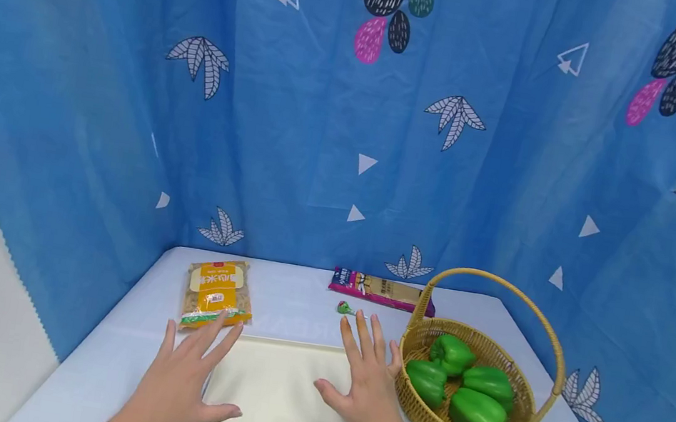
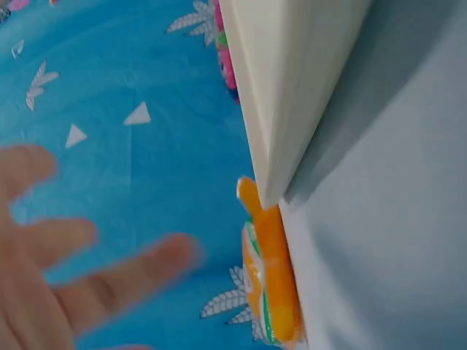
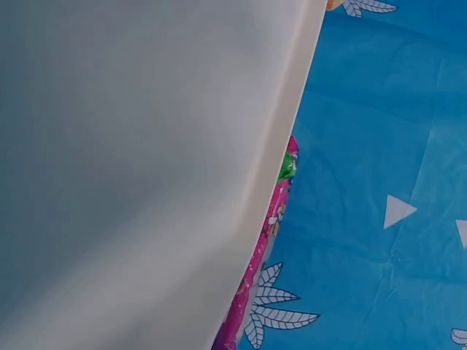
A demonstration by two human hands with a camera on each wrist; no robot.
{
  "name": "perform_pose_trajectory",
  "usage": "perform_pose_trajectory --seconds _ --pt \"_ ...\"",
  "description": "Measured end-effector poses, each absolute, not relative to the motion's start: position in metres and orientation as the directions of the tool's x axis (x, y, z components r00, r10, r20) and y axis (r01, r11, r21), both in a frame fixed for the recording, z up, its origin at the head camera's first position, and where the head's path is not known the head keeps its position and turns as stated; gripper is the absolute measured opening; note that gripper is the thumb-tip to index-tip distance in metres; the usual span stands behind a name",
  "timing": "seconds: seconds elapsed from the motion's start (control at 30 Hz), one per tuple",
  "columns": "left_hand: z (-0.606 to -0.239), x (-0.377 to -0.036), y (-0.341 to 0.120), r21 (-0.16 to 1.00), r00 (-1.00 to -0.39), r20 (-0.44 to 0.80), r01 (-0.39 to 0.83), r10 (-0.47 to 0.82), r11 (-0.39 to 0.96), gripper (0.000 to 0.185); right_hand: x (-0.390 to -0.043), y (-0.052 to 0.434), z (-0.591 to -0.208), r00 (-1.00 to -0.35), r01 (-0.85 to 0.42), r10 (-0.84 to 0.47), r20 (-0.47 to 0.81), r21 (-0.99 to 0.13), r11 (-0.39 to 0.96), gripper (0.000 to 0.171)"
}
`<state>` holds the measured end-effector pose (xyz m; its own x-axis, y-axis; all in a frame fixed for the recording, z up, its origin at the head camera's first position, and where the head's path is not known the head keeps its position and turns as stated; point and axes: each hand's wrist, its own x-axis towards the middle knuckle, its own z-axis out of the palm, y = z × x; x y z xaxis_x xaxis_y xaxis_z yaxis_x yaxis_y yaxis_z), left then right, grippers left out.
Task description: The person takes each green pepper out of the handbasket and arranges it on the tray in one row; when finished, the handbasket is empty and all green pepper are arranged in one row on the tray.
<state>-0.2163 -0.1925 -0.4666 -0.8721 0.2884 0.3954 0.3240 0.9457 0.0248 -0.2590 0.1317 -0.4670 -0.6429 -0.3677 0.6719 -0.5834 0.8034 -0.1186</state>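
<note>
Cutting board point(image 1: 279, 397), cream-white, lies flat on the pale table point(image 1: 96, 364) at lower centre of the head view, between the two hands. Left hand point(image 1: 181, 380) sits at the board's left edge, fingers spread and straight, holding nothing; its fingertips reach toward an orange-and-yellow food packet point(image 1: 216, 293) lying just beyond the board's upper-left corner. Right hand point(image 1: 366, 381) hovers over the board's right edge, fingers likewise spread and straight, empty; contact with the board cannot be told. Woven basket point(image 1: 424, 338) with arched handle stands just right of the right hand, holding four green bell peppers point(image 1: 475, 412). Magenta-ended packet point(image 1: 380, 290) lies at the table's far edge, above centre; a small green wrapped item point(image 1: 344, 307) lies just in front of it. Left wrist view: blurred fingers point(image 2: 120, 281) at lower left, board corner point(image 2: 292, 87) upper centre, orange packet point(image 2: 271, 270) next to that corner. Right wrist view: board surface point(image 3: 139, 160) fills the left side, the magenta packet point(image 3: 255, 277) along its edge.
</note>
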Motion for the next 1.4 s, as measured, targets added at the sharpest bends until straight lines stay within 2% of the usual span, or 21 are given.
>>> perform_pose_trajectory --seconds 0.07,0.13,0.2,0.33,0.5,0.63,0.73,0.8,0.93,1.03,1.13,1.2,1.3,1.4 --pt "-0.468 -0.202 -0.193 0.087 -0.946 0.245 0.238 0.211 0.967 0.113 -0.258 0.130 -0.467 -0.649 -0.582 -0.368 0.666 -0.123 0.804 0.093" --pt "-0.471 -0.191 -0.192 0.139 -0.987 0.091 0.147 0.135 0.979 0.113 -0.258 0.129 -0.467 -0.652 -0.582 -0.368 0.663 -0.126 0.804 0.093" --pt "-0.473 -0.182 -0.193 0.179 -0.994 -0.023 0.098 0.104 0.979 0.115 -0.259 0.129 -0.465 -0.653 -0.583 -0.367 0.662 -0.131 0.802 0.092" --pt "-0.482 -0.176 -0.200 0.262 -0.980 -0.118 0.128 0.164 0.957 0.116 -0.261 0.132 -0.458 -0.657 -0.586 -0.340 0.673 -0.171 0.792 0.088" --pt "-0.496 -0.182 -0.210 0.350 -0.955 -0.161 0.183 0.251 0.919 0.116 -0.270 0.162 -0.432 -0.636 -0.593 -0.251 0.729 -0.255 0.764 0.078" --pt "-0.503 -0.187 -0.216 0.400 -0.951 -0.171 0.173 0.259 0.900 0.113 -0.281 0.205 -0.397 -0.642 -0.597 -0.155 0.751 -0.362 0.716 0.060" --pt "-0.504 -0.189 -0.219 0.405 -0.955 -0.162 0.166 0.249 0.899 0.113 -0.291 0.239 -0.381 -0.721 -0.539 -0.071 0.689 -0.493 0.683 0.044" --pt "-0.503 -0.189 -0.221 0.410 -0.957 -0.160 0.159 0.243 0.898 0.113 -0.298 0.260 -0.384 -0.784 -0.474 -0.018 0.620 -0.580 0.663 0.036" --pt "-0.501 -0.187 -0.226 0.426 -0.956 -0.176 0.139 0.232 0.894 0.112 -0.307 0.287 -0.417 -0.878 -0.337 0.073 0.474 -0.719 0.607 0.027" --pt "-0.500 -0.186 -0.229 0.426 -0.957 -0.180 0.134 0.229 0.895 0.111 -0.307 0.294 -0.437 -0.918 -0.274 0.095 0.384 -0.790 0.549 0.025" --pt "-0.500 -0.188 -0.228 0.414 -0.962 -0.161 0.135 0.219 0.900 0.110 -0.304 0.295 -0.439 -0.950 -0.230 0.049 0.309 -0.797 0.559 0.025" --pt "-0.501 -0.188 -0.227 0.409 -0.965 -0.154 0.134 0.213 0.902 0.110 -0.305 0.294 -0.439 -0.964 -0.216 -0.015 0.265 -0.751 0.625 0.028" --pt "-0.502 -0.189 -0.225 0.418 -0.964 -0.159 0.130 0.214 0.899 0.108 -0.308 0.294 -0.441 -0.977 -0.211 -0.133 0.167 -0.663 0.719 0.039" --pt "-0.503 -0.188 -0.223 0.429 -0.963 -0.163 0.129 0.217 0.894 0.108 -0.309 0.293 -0.445 -0.980 -0.185 -0.190 0.059 -0.611 0.770 0.051"
